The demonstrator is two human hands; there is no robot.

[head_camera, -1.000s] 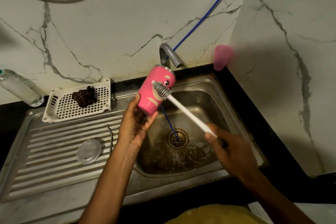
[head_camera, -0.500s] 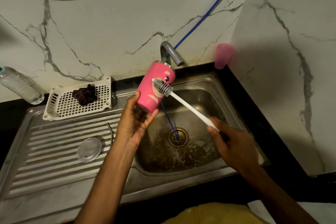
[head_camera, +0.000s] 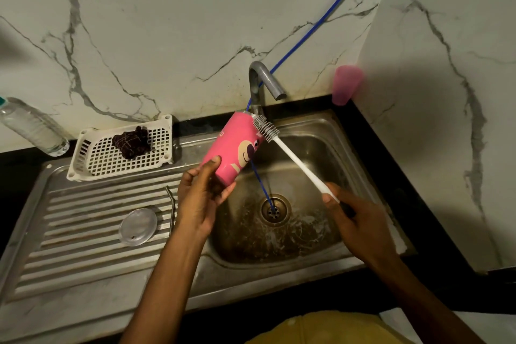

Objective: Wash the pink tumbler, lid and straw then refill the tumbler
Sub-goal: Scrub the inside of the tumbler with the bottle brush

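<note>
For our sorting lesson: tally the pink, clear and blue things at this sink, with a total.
Pink: 2, tumbler, cup
Clear: 2, lid, bottle
Blue: 1, tube
Total: 5

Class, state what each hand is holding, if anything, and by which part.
The left hand grips the pink tumbler round its base end. The right hand grips the bottle brush by the lower end of its white handle.
</note>
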